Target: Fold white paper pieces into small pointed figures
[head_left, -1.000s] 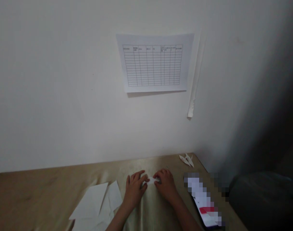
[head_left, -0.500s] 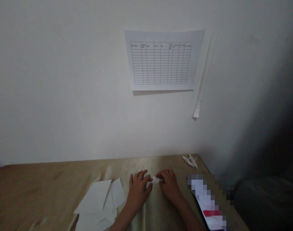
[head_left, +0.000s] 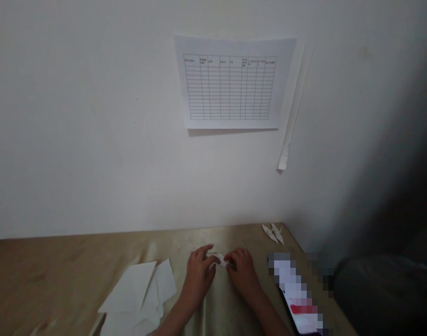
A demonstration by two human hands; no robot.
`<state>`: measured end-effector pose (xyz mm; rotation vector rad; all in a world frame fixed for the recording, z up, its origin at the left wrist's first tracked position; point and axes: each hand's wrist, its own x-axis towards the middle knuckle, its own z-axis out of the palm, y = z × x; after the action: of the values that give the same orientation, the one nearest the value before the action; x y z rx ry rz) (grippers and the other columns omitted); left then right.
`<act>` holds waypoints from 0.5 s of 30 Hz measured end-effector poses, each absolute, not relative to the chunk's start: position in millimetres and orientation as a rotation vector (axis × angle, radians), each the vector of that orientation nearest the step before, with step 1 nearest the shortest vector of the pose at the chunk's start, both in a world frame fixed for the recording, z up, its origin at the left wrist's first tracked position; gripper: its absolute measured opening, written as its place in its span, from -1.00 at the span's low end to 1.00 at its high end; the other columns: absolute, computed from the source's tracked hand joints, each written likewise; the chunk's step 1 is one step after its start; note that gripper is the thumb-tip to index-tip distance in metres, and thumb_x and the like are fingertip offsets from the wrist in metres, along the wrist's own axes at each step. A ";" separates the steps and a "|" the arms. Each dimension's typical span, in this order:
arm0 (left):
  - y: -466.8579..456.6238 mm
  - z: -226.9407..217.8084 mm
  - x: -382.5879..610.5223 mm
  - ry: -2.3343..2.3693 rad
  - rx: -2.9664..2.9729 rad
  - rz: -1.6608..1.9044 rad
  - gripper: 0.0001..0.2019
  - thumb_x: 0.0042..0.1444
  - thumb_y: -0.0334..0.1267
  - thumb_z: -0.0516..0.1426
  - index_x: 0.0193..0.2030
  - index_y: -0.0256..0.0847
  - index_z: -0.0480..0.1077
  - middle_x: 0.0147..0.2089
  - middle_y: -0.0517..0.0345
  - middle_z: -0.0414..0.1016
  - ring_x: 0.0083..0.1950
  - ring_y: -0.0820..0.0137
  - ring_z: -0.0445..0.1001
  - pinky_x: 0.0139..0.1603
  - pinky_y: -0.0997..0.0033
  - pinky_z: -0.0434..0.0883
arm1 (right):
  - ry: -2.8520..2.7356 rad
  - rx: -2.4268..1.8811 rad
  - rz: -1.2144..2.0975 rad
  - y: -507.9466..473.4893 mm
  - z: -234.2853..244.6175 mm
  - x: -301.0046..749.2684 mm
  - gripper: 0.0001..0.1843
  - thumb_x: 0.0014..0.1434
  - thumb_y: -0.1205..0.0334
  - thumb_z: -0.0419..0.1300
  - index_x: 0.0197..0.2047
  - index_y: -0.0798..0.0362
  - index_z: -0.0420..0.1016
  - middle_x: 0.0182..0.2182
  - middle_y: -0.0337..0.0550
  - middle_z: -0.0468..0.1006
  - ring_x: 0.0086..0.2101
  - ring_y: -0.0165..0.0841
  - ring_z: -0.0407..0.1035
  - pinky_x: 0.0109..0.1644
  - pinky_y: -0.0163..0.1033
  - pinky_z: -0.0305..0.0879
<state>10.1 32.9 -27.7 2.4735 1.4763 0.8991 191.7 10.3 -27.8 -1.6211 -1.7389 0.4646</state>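
Between my hands, low in the head view, is a small folded piece of white paper (head_left: 221, 260) at the table surface. My left hand (head_left: 198, 270) has its thumb and index finger closed on the paper's left end, the other fingers reaching forward. At the right end, the curled fingers and thumb of my right hand (head_left: 242, 269) pinch the paper. Parts of it are hidden under the fingertips, so its full shape does not show.
Loose white sheets (head_left: 129, 289) overlap left of my forearm on the brownish table (head_left: 52, 270). Small folded paper pieces (head_left: 273, 233) lie at the far right corner. A phone (head_left: 297, 298) with a blurred screen rests at right. A printed table sheet (head_left: 231, 88) hangs on the wall.
The whole view has shifted slightly, so things sit a little farther left. Both hands stay on the folded paper, and less of it shows between the fingers.
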 end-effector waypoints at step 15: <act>25.4 -27.7 17.1 1.611 2.504 0.693 -0.54 0.24 -0.32 0.13 0.23 0.24 0.41 0.25 0.16 0.47 0.28 0.15 0.34 0.40 -0.27 0.07 | -1.717 -1.620 0.378 5.8 -28.4 185.5 -0.63 0.19 0.48 0.02 -0.15 -0.02 0.60 -0.04 -0.05 0.54 0.08 -0.21 0.33 0.23 -0.11 0.20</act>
<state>17.1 25.4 -27.7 2.5045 1.6106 0.6930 185.5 5.8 -28.4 -1.6198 -1.7171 0.3783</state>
